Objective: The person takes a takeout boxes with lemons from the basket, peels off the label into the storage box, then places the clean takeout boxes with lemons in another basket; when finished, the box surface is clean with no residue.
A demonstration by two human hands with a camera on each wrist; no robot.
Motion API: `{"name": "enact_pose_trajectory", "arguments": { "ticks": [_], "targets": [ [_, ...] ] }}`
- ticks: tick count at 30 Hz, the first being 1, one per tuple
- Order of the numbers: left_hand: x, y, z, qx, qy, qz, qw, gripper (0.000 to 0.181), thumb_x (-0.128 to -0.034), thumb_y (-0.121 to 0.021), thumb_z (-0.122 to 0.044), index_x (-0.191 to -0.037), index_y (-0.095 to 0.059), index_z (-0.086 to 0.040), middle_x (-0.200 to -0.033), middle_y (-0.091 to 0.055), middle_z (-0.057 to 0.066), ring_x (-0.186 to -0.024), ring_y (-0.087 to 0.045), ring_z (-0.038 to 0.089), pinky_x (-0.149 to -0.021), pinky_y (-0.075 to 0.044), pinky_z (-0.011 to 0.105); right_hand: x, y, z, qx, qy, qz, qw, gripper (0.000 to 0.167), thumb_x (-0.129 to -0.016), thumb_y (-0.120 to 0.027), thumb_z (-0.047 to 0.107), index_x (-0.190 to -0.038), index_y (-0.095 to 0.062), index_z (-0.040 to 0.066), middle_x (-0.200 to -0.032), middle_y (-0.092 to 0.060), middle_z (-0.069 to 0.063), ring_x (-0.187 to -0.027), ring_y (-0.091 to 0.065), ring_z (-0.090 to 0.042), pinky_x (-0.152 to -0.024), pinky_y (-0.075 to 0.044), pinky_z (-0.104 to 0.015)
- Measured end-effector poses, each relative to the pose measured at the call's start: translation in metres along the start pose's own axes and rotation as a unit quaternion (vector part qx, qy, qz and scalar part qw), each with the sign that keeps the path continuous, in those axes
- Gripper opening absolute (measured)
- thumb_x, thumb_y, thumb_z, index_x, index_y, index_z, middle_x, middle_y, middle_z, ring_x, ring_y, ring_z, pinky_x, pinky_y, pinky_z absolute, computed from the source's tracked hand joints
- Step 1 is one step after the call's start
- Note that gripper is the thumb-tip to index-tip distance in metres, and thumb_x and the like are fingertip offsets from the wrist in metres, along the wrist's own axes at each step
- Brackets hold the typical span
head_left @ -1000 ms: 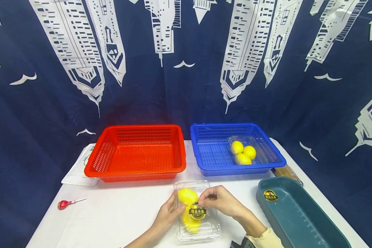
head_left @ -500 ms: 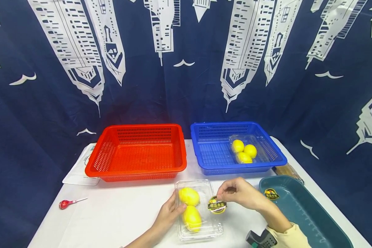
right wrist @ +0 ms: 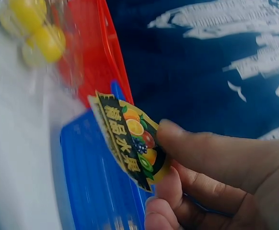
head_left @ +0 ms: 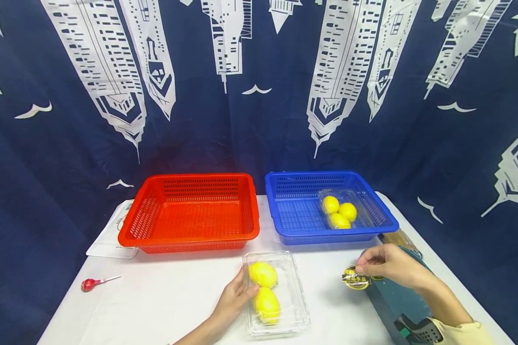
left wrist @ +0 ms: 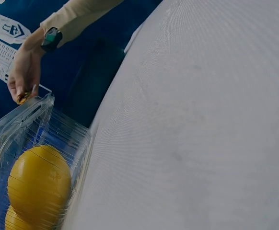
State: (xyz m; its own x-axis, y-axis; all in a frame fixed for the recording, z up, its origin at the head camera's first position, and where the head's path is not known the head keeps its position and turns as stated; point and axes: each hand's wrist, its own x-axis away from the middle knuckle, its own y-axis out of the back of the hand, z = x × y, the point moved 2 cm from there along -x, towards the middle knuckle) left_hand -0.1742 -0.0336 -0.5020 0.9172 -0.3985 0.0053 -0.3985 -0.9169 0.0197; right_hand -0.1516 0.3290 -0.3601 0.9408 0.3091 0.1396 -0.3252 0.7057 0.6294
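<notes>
My right hand [head_left: 395, 268] pinches a round black-and-gold fruit label [head_left: 356, 278] by its edge, thumb against fingers. In the right wrist view the label [right wrist: 125, 139] shows printed fruit and characters. It hangs over the white table, just left of the teal bin [head_left: 397, 302]. My left hand [head_left: 233, 299] grips the left side of a clear plastic fruit box [head_left: 291, 287], thumb on top. Inside that box lie yellow lemons [head_left: 263, 274], two of them plain in the head view. The left wrist view shows a lemon [left wrist: 39, 184] through the ribbed wall.
At the back stand a red basket [head_left: 187, 244] and a blue basket [head_left: 293, 235]; the blue one holds another clear box with lemons [head_left: 347, 212]. A red lollipop [head_left: 88, 285] lies at the left. A second label [head_left: 377, 278] shows on the teal bin, behind my right fingers.
My right hand has lifted the label off the box lid and carried it right, towards the teal bin. My left hand and the box have stayed in place.
</notes>
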Motion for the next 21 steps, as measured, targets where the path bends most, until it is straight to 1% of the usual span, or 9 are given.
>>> {"name": "enact_pose_trajectory", "arguments": {
  "ticks": [4,9,11,15,18,21],
  "targets": [
    [0.001,0.0,0.0,0.006,0.0,0.004,1.0,0.08,-0.0978,-0.056,-0.028,-0.152,-0.01,0.008,-0.16,-0.009,0.026,-0.146,-0.019,0.043,-0.117,-0.022,0.047,0.006,0.015,-0.013,0.021,-0.018,-0.017,0.9995,0.025,-0.09,-0.069,0.02,-0.097,-0.068,-0.004,-0.085,-0.07,-0.003,-0.074,-0.06,-0.003,-0.064,-0.052,-0.023],
    [0.0,0.0,0.001,0.007,-0.001,0.005,1.0,0.08,-0.0976,-0.056,-0.027,-0.152,-0.01,0.008,-0.16,-0.011,0.026,-0.145,-0.021,0.043,-0.116,-0.023,0.047,0.013,0.036,-0.032,0.062,-0.045,-0.027,0.9967,0.024,-0.09,-0.068,0.023,-0.095,-0.069,-0.001,-0.083,-0.07,0.002,-0.076,-0.059,-0.001,-0.067,-0.049,-0.021],
    [-0.001,0.0,0.001,0.007,-0.001,0.004,1.0,0.079,-0.0975,-0.056,-0.027,-0.152,-0.011,0.007,-0.16,-0.011,0.026,-0.145,-0.022,0.043,-0.116,-0.023,0.047,0.016,0.042,-0.041,0.079,-0.04,-0.026,0.9957,0.023,-0.09,-0.068,0.023,-0.093,-0.07,0.0,-0.081,-0.07,0.003,-0.075,-0.058,0.0,-0.065,-0.049,-0.021],
    [-0.001,0.0,0.0,0.006,-0.001,0.003,1.0,0.08,-0.0971,-0.057,-0.028,-0.152,-0.011,0.007,-0.16,-0.011,0.026,-0.145,-0.021,0.043,-0.116,-0.023,0.048,0.019,0.045,-0.064,0.09,-0.04,-0.017,0.995,0.021,-0.089,-0.069,0.019,-0.089,-0.07,-0.001,-0.08,-0.07,0.002,-0.073,-0.057,0.003,-0.063,-0.049,-0.02],
    [0.0,0.0,0.0,0.005,0.002,0.002,1.0,0.08,-0.0969,-0.057,-0.028,-0.152,-0.011,0.007,-0.16,-0.01,0.025,-0.145,-0.02,0.043,-0.117,-0.022,0.048,0.019,0.044,-0.082,0.092,-0.046,-0.006,0.9947,0.018,-0.086,-0.071,0.016,-0.085,-0.07,-0.002,-0.078,-0.07,-0.001,-0.069,-0.057,0.003,-0.06,-0.049,-0.02],
    [0.0,0.001,0.0,0.004,0.006,0.001,1.0,0.08,-0.0969,-0.057,-0.028,-0.152,-0.012,0.007,-0.16,-0.01,0.025,-0.145,-0.02,0.043,-0.117,-0.022,0.048,0.016,0.04,-0.098,0.109,-0.038,0.0,0.9933,0.017,-0.083,-0.074,0.015,-0.081,-0.07,-0.001,-0.075,-0.07,-0.003,-0.064,-0.055,0.003,-0.056,-0.048,-0.02]
  ]
}}
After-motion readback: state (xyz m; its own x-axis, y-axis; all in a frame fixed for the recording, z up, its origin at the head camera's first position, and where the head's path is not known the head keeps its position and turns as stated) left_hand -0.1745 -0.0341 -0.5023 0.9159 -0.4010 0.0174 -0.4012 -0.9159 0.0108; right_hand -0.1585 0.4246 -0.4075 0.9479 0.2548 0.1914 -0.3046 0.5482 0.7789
